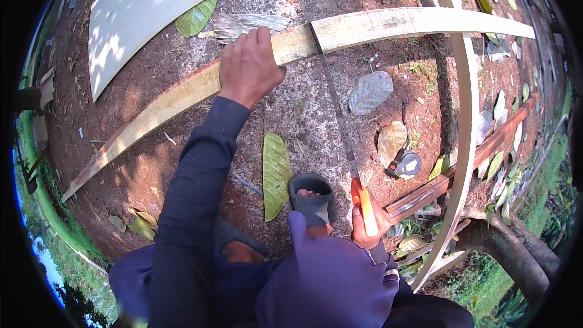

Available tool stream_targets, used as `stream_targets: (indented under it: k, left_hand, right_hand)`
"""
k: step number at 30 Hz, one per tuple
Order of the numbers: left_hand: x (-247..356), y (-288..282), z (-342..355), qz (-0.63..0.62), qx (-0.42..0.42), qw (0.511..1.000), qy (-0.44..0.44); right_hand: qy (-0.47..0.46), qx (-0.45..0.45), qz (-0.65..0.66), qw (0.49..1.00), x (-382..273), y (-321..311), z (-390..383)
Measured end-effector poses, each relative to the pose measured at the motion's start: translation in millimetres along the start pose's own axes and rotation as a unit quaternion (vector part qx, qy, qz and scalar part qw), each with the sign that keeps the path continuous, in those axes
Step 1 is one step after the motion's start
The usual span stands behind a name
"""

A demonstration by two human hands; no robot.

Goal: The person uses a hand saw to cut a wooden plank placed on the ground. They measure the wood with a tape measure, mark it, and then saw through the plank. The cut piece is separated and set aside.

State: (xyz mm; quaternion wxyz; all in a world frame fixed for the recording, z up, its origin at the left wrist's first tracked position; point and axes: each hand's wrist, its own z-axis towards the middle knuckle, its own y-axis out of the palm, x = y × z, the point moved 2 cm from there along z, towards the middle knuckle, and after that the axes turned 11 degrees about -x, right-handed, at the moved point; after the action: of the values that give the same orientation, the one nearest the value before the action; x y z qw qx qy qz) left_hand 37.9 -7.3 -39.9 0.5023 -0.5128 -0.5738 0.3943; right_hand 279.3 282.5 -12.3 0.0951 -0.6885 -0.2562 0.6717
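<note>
A long pale wooden plank (pixel 388 23) runs across the view, its right part lying over a second plank (pixel 466 97). My left hand (pixel 250 67) grips the first plank from above, left of the saw, with fingers wrapped over its far edge. My right hand (pixel 378 226) is closed around the orange handle of a hand saw (pixel 334 100). The saw's blade slants away from me, and its far end lies across the plank just right of my left hand. Whether the teeth have cut into the wood, I cannot tell.
A pale board (pixel 152 12) lies at the far left. Right of the saw are a tape measure (pixel 405 164) and dry leaves (pixel 370 92). A reddish-brown wooden bar (pixel 425 193) rests beyond my right hand, near a tree trunk (pixel 504 243). My sandalled foot (pixel 311 197) is close to the blade.
</note>
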Motion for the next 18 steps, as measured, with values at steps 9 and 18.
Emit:
stream_targets:
  k: [9, 18]
  left_hand:
    - [1, 1, -1, -0.001, 0.008, 1.000, 0.021]
    - [3, -1, 2, 0.018, -0.009, 1.000, 0.009]
  right_hand:
    - [-0.100, 0.063, 0.066, 0.991, -14, 26, 152]
    - [-0.055, 0.057, 0.081, 0.994, 6, 31, 113]
